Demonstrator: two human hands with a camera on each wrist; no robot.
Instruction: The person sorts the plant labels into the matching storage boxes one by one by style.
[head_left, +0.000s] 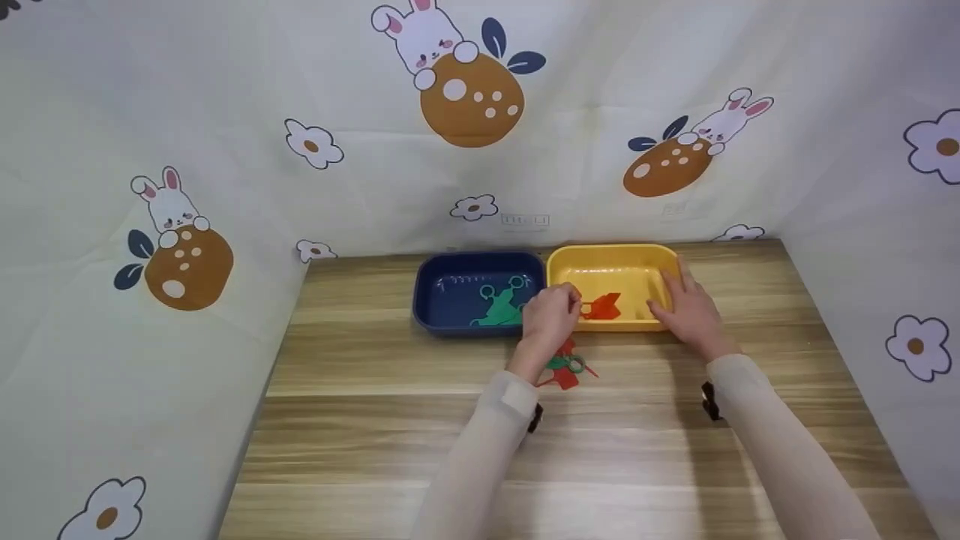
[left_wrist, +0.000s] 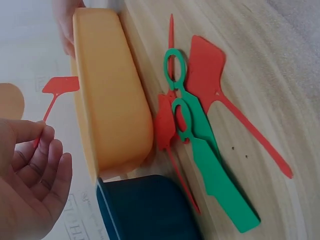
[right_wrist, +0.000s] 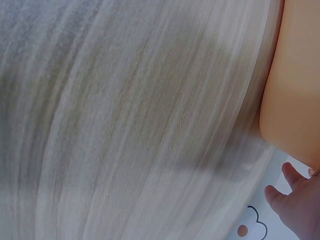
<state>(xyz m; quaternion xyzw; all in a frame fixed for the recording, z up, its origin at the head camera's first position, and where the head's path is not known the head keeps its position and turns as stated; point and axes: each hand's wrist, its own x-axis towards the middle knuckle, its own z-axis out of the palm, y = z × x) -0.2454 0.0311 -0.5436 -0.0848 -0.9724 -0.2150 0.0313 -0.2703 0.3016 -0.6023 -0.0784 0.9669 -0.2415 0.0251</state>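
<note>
My left hand (head_left: 551, 311) is over the near left edge of the yellow tray (head_left: 660, 325). Its thumb and fingertips pinch the thin stem of a red plant label (left_wrist: 60, 85), whose flat head reaches the tray rim. Red label shapes (head_left: 606, 306) show beside that hand, over the yellow tray; I cannot tell if one is the held label. My right hand (head_left: 691, 313) holds the yellow tray's right wall, thumb inside and fingers outside. Several green ring-ended plant tags (head_left: 499, 306) lie in the dark blue tray (head_left: 427, 325).
On the wooden table in front of the trays lies a small pile: red labels (left_wrist: 206, 65) with pointed stems and green ring-ended tags (left_wrist: 225, 192), some overlapping. Both trays stand side by side near the patterned cloth (head_left: 585, 172) at the back.
</note>
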